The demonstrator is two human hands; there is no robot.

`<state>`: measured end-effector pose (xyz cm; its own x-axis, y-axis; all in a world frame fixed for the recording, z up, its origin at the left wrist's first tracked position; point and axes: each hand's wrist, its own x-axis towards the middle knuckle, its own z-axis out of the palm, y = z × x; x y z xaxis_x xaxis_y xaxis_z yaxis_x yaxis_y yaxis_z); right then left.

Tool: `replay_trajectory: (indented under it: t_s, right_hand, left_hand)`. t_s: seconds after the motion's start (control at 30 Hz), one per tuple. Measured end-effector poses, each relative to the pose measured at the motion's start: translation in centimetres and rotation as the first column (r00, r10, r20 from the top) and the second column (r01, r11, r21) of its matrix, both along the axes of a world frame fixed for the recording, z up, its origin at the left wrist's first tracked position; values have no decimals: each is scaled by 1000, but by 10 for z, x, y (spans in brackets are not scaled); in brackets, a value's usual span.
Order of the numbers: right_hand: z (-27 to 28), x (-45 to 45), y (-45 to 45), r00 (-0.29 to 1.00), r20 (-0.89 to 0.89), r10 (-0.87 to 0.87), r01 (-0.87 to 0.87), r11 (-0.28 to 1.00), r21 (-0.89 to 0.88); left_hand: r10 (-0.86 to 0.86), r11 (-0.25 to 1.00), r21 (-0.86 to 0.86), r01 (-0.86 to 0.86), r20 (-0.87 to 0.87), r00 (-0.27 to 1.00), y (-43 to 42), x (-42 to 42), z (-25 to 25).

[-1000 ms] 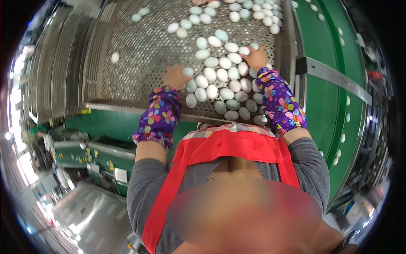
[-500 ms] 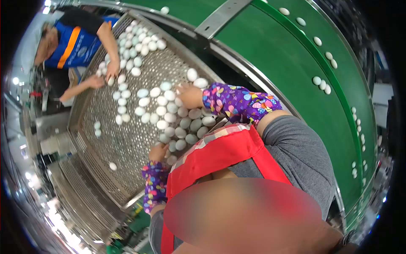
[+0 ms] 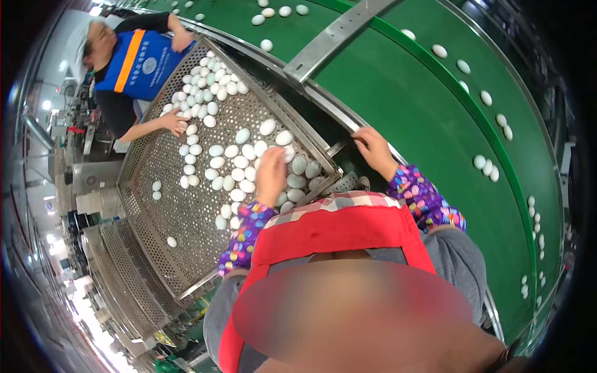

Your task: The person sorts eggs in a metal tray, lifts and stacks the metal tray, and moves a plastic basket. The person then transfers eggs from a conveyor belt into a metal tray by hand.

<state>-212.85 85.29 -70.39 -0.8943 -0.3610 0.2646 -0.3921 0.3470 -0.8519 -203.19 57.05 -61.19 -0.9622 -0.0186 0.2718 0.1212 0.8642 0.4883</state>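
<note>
My left hand (image 3: 272, 177) is over the near end of the perforated metal tray (image 3: 214, 252), its fingers curled against a white egg (image 3: 289, 153). Many white and pale-green eggs lie loose around it, among them a pale-green egg (image 3: 298, 165) just to its right. Beyond the tray's right corner, my right hand (image 3: 376, 152) reaches over the metal rail (image 3: 333, 115) beside the conveyor. Its fingers are partly spread, and no egg shows in them. Both my forearms wear purple patterned sleeves.
A green conveyor belt (image 3: 429, 124) carries scattered eggs on the right, with a metal bracket (image 3: 336, 40) across it. Across the tray, a co-worker in a blue apron (image 3: 146, 65) has one hand (image 3: 176, 122) at the eggs. Stepped metal racks (image 3: 127, 273) stand at lower left.
My right hand has left the eggs and moved right to the conveyor rail. My left hand has moved up and right over the eggs. One co-worker's hand has moved back toward the tray's far edge.
</note>
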Motion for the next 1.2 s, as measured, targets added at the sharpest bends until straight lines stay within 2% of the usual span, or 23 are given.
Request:
replay_trajectory:
  t_s: [0.03,0.1,0.13,0.2,0.27,0.4,0.6,0.87,0.9,1.07,1.2]
  right_hand:
    - [-10,4,13,998,12,-55,54,997,57]
    - [-34,11,36,979,151,-134,112,983,148]
    - [-46,13,45,975,158,-153,130,981,147]
    - [-50,17,60,969,123,-215,181,953,244]
    - [-60,20,73,968,-7,-252,245,932,266]
    - [-66,21,84,967,-42,-252,253,925,283]
    - [-55,20,81,974,-18,-226,220,922,319]
    - [-69,10,81,979,31,-201,182,934,306]
    - [-91,-2,72,981,52,-185,161,940,302]
    - [-91,-4,72,983,70,-171,143,942,304]
    - [-108,-12,65,984,75,-162,135,950,280]
  left_hand:
    - [-13,994,106,2,99,995,24,-11,6]
    - [-178,983,56,175,60,982,45,-32,-24]
    - [-223,969,124,215,51,974,68,-40,-8]
    - [-274,939,224,260,31,961,91,-47,-23]
    - [-272,951,185,247,119,955,109,-51,-22]
    - [-267,963,81,256,173,948,117,-55,-52]
    - [-268,963,30,266,117,956,124,-58,-51]
    - [-212,977,49,206,186,960,126,-64,-59]
    - [-183,983,19,184,246,952,119,-74,-78]
    - [-129,989,-4,146,442,888,121,-77,-70]
    - [-159,986,5,167,349,924,113,-83,-88]
